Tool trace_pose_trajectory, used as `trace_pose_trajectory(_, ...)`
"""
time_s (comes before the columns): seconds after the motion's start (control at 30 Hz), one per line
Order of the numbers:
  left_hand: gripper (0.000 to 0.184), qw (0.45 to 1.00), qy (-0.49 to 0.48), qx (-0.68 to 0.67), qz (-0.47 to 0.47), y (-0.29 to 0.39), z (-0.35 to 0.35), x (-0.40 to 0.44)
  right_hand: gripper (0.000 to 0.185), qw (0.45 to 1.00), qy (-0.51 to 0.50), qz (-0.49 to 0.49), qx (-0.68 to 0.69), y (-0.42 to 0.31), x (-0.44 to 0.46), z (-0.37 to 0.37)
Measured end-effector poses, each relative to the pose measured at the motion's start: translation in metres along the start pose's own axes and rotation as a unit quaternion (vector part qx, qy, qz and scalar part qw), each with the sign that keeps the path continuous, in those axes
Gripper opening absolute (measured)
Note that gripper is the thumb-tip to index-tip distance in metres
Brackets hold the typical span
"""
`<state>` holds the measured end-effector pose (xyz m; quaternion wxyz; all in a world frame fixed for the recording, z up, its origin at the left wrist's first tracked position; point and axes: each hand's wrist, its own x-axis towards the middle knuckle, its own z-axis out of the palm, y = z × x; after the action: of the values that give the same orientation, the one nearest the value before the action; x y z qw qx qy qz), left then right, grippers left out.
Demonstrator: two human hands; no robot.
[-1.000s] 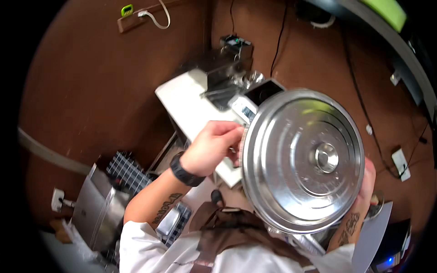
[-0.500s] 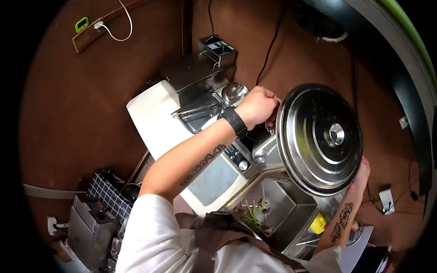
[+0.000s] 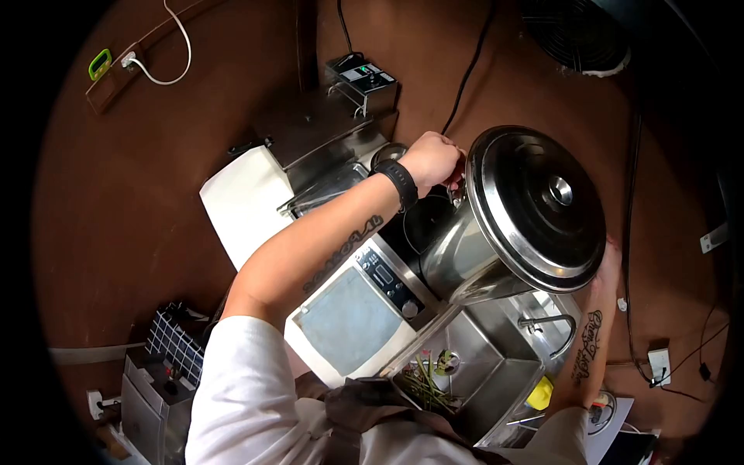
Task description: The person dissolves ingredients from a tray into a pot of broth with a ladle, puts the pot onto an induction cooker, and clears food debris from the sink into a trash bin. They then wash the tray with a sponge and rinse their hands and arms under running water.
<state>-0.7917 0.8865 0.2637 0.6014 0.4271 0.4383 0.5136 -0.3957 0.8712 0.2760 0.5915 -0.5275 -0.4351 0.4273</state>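
The person's left hand [image 3: 435,160] grips the pot [image 3: 461,263] by its left handle [image 3: 457,191]; the right hand's [image 3: 610,267] hold cannot be told, so beyond the sink [image 3: 521,376] the pot is best kept level, lid [image 3: 515,205] seated.

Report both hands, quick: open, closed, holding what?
Left hand: closed, holding the steel pot at one side.
Right hand: against the pot's opposite side; fingers hidden, so its grip cannot be told.
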Motion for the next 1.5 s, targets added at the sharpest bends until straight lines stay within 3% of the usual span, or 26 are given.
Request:
trace_pose_trajectory(0.1, 0.023, 1.0, -0.007, 0.02, 0.004, 0.005, -0.015, 0.031, 0.013, 0.997, -0.025, 0.025, 0.064, 0.016, 0.016, 0.013)
trace_pose_trajectory(0.23, 0.021, 0.998, -0.029, -0.061, -0.007, 0.007, -0.047, 0.083, 0.016, 0.995, -0.014, 0.042, 0.091, 0.039, 0.037, 0.04)
trace_pose_trajectory(0.3, 0.023, 0.999, -0.027, -0.002, -0.024, 0.016, -0.057, 0.1, 0.017, 0.994, -0.057, 0.04, 0.084, 0.044, 0.05, 0.053)
trace_pose_trajectory(0.47, 0.025, 0.986, -0.057, 0.155, 0.023, 0.033, -0.075, 0.136, 0.018, 0.99, 0.002, 0.061, 0.13, 0.059, 0.052, 0.077)
trace_pose_trajectory(0.5, 0.025, 0.989, -0.037, 0.14, -0.035, 0.037, -0.075, 0.149, 0.019, 0.988, 0.022, 0.064, 0.14, 0.059, 0.05, 0.08)
trace_pose_trajectory(0.53, 0.025, 0.971, -0.083, 0.225, 0.014, 0.042, -0.085, 0.164, 0.018, 0.988, -0.011, 0.042, 0.148, 0.075, 0.058, 0.065)
trace_pose_trajectory(0.67, 0.025, 0.921, -0.099, 0.375, 0.043, 0.04, -0.099, 0.183, 0.012, 0.938, -0.204, 0.048, 0.274, 0.122, 0.054, 0.016)
trace_pose_trajectory(0.7, 0.019, 0.966, -0.044, 0.253, -0.012, 0.018, -0.109, 0.21, 0.012, 0.953, -0.132, 0.08, 0.26, 0.121, 0.037, 0.028)
trace_pose_trajectory(0.73, 0.021, 0.972, -0.031, 0.232, -0.006, 0.016, -0.11, 0.189, 0.013, 0.962, -0.06, 0.109, 0.242, 0.119, 0.018, 0.055)
trace_pose_trajectory(0.77, 0.019, 0.96, -0.041, 0.27, 0.057, -0.029, -0.141, 0.254, 0.014, 0.965, 0.016, 0.142, 0.22, 0.121, -0.005, 0.072)
trace_pose_trajectory(0.8, 0.016, 0.996, -0.046, 0.073, 0.026, -0.037, -0.138, 0.222, 0.015, 0.971, -0.015, 0.107, 0.215, 0.144, -0.026, 0.075)
trace_pose_trajectory(0.83, 0.02, 0.991, -0.041, -0.125, 0.002, -0.035, -0.139, 0.191, 0.019, 0.986, -0.031, 0.082, 0.143, 0.173, -0.053, 0.073)
trace_pose_trajectory(0.87, 0.022, 0.991, -0.035, -0.127, -0.003, -0.065, -0.156, 0.201, 0.025, 0.997, -0.068, 0.04, -0.025, 0.201, -0.095, 0.08)
trace_pose_trajectory(0.9, 0.028, 0.991, -0.031, -0.129, -0.01, -0.098, -0.175, 0.212, 0.028, 0.946, -0.142, -0.097, -0.276, 0.244, -0.136, 0.083)
trace_pose_trajectory(0.97, 0.03, 0.997, 0.074, 0.03, 0.015, -0.093, -0.174, 0.097, 0.044, 0.714, -0.388, -0.226, -0.538, 0.249, -0.211, 0.114)
trace_pose_trajectory(1.03, 0.043, 0.999, 0.0, 0.039, -0.013, -0.123, -0.199, 0.038, 0.048, 0.688, -0.419, -0.232, -0.544, 0.256, -0.251, 0.118)
trace_pose_trajectory(1.1, 0.041, 0.999, 0.001, 0.041, -0.018, -0.154, -0.203, -0.03, 0.05, 0.675, -0.412, -0.205, -0.576, 0.295, -0.26, 0.111)
trace_pose_trajectory(1.23, 0.04, 0.995, 0.074, -0.024, -0.062, -0.218, -0.208, -0.16, 0.057, 0.696, -0.406, -0.201, -0.557, 0.265, -0.254, 0.149)
trace_pose_trajectory(1.37, 0.035, 0.976, 0.165, -0.018, -0.141, -0.262, -0.184, -0.263, 0.06, 0.646, -0.367, -0.286, -0.604, 0.263, -0.241, 0.17)
trace_pose_trajectory(1.5, 0.028, 0.968, 0.162, -0.058, -0.183, -0.319, -0.173, -0.329, 0.064, 0.636, -0.373, -0.278, -0.616, 0.282, -0.218, 0.184)
